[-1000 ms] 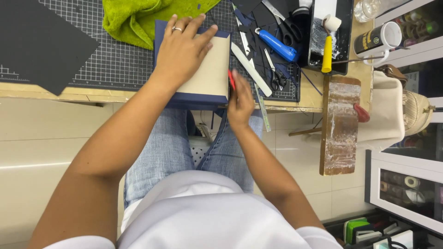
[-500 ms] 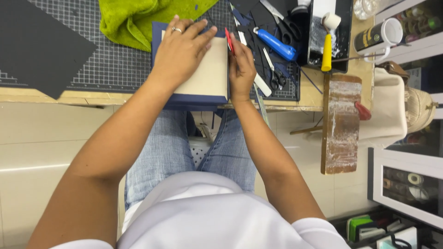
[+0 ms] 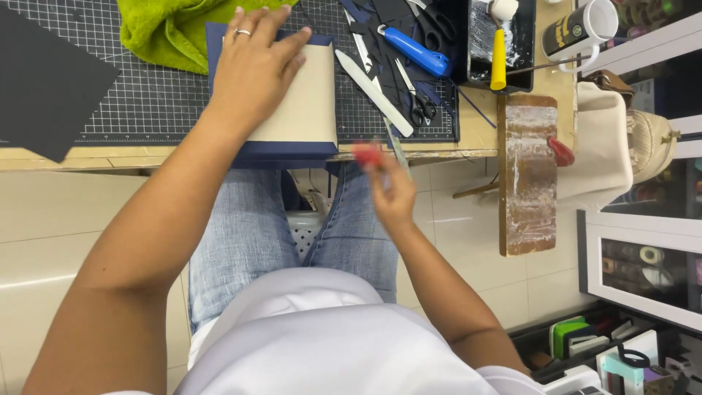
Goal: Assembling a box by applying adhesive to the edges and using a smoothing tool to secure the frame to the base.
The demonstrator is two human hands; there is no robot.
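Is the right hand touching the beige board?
No, the right hand holds a red tool off the table edge; only the left hand presses the beige board.

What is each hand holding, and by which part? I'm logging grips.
Right hand pinches a blurred small red tool; part unclear. Left hand presses flat.

- A pale wooden workbench (image 3: 512, 124) is seen along the top, its front edge running left to right.
- A dark gridded cutting mat (image 3: 157, 102) is laid on it, reaching almost to the front edge.
- On the mat, a black sheet of card (image 3: 44, 80) is placed at the left, a crumpled lime-green cloth (image 3: 164, 33) at the top, and a beige board wrapped in navy-blue covering (image 3: 307, 110) overhanging the bench edge.
- A white flat folding tool (image 3: 373, 91), a blue-handled knife (image 3: 413, 51) and small scissors (image 3: 417, 106) are laid on the mat's right part.
- A paint-smeared wooden board (image 3: 526, 175) is set on the bench's right end, jutting out over the floor.
- A black tray with a yellow-handled roller (image 3: 499, 51) is placed behind it.
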